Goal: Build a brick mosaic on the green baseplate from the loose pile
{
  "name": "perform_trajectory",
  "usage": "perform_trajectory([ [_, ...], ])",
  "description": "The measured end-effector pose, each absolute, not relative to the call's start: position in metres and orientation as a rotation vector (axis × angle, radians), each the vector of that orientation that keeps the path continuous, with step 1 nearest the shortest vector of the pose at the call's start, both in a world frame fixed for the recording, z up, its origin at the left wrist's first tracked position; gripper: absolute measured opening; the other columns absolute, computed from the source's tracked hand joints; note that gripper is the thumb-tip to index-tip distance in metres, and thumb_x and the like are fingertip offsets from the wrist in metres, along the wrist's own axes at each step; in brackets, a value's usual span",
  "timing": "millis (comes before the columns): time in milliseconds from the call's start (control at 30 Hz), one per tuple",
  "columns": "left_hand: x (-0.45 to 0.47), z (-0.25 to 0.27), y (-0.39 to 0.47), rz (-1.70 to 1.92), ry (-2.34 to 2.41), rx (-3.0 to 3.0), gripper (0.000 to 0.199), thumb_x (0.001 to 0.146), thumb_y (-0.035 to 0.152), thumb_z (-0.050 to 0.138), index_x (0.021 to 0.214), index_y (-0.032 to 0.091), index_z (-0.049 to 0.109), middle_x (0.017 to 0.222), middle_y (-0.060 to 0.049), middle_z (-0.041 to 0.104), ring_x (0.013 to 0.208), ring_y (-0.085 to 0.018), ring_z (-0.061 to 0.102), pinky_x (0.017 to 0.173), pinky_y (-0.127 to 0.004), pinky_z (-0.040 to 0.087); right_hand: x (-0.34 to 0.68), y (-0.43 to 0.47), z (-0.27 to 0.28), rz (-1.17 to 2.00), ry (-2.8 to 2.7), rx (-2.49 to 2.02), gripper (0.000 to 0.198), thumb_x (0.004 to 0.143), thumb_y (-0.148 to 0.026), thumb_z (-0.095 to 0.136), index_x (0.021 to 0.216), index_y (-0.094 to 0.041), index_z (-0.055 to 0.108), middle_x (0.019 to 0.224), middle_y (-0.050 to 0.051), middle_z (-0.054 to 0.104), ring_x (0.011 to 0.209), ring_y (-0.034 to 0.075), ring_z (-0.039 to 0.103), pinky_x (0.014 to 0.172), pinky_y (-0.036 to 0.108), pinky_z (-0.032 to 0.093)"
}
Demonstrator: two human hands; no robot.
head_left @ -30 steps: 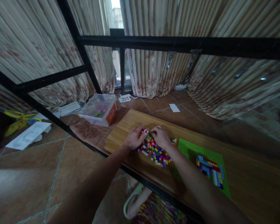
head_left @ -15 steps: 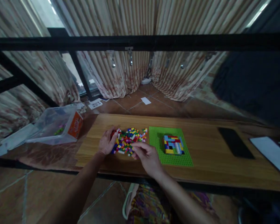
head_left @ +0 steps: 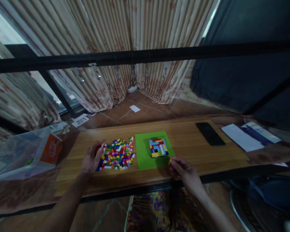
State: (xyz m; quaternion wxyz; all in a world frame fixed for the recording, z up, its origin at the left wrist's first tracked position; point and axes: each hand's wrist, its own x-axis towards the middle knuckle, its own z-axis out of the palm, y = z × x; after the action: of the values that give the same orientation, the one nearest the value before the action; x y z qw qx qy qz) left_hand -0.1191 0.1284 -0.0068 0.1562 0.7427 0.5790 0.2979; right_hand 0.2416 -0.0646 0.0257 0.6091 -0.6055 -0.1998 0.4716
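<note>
A loose pile of small coloured toy bricks [head_left: 118, 154] lies on the left part of the wooden board. My left hand [head_left: 91, 158] rests against the pile's left edge, fingers apart and curved around some bricks. To the right of the pile is a green studded baseplate [head_left: 143, 162], carrying a low square block of many-coloured bricks [head_left: 159, 147]. My right hand [head_left: 183, 169] is at the baseplate's near right corner, thumb and fingertips pinched on a tiny yellow brick [head_left: 170, 160]. The brick is partly covered by the fingers.
A black phone [head_left: 210, 133] lies on the wooden board [head_left: 186, 137], with white paper [head_left: 243, 137] to its right. A clear plastic bin [head_left: 19, 161] with an orange label stands at the left. A dark metal bar [head_left: 145, 55] crosses beyond the board.
My right hand has moved from the brick pile rightward to the baseplate's near right corner, carrying the small brick. My left hand stays by the pile. The view has turned right.
</note>
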Motion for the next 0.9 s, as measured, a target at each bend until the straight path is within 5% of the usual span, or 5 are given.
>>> perform_trajectory([
  [500, -0.119, -0.004, 0.13, 0.819, 1.692, 2.122, 0.058, 0.088, 0.059, 0.032, 0.12, 0.017, 0.054, 0.122, -0.014, 0.061, 0.118, -0.031, 0.054, 0.102, -0.048, 0.043, 0.262, -0.043, 0.013, 0.76, -0.828, -1.579, 0.044, 0.076, -0.062, 0.062, 0.092, -0.022, 0.068, 0.081, 0.007, 0.071, 0.068, 0.022, 0.065, 0.062, 0.033, 0.054],
  [900, -0.115, 0.001, 0.128, 0.786, 1.698, 2.124, 0.059, 0.088, 0.06, 0.031, 0.12, 0.017, 0.055, 0.118, -0.013, 0.063, 0.115, -0.03, 0.056, 0.101, -0.046, 0.044, 0.278, -0.008, 0.004, 0.674, -1.029, -1.521, 0.029, 0.076, -0.048, 0.066, 0.081, -0.021, 0.074, 0.086, 0.006, 0.072, 0.082, 0.021, 0.064, 0.076, 0.034, 0.049],
])
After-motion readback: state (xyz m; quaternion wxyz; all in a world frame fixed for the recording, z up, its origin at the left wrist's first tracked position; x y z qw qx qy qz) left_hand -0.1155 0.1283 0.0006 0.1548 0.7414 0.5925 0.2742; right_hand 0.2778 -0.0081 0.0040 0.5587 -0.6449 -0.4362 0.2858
